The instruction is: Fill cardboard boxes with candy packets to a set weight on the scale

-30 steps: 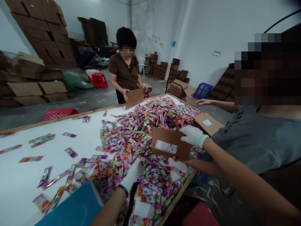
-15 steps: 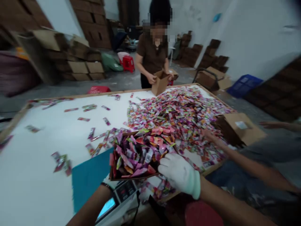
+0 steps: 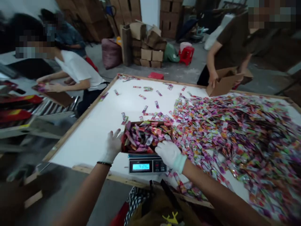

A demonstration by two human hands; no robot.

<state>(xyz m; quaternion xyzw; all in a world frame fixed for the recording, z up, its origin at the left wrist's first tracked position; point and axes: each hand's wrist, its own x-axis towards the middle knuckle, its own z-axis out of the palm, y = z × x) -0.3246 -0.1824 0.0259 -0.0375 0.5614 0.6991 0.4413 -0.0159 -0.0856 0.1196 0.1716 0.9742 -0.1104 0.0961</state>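
Note:
A cardboard box full of small colourful candy packets rests on a digital scale with a lit blue display. The digits are too blurred to read surely. My left hand, in a white glove, is at the box's left side with its fingers spread; whether it touches the wall is hard to tell. Gloved in white too, my right hand has its fingers curled over the right front corner of the box.
Loose packets heap over the table's right half, and a few lie scattered on the white tabletop. Across the table a person in brown holds a cardboard box. At left, a person in white holds another box.
The view has swung left. The filled box, tilted over the scale before, now sits level on it. My left hand has come from beneath the box to its left side with fingers spread.

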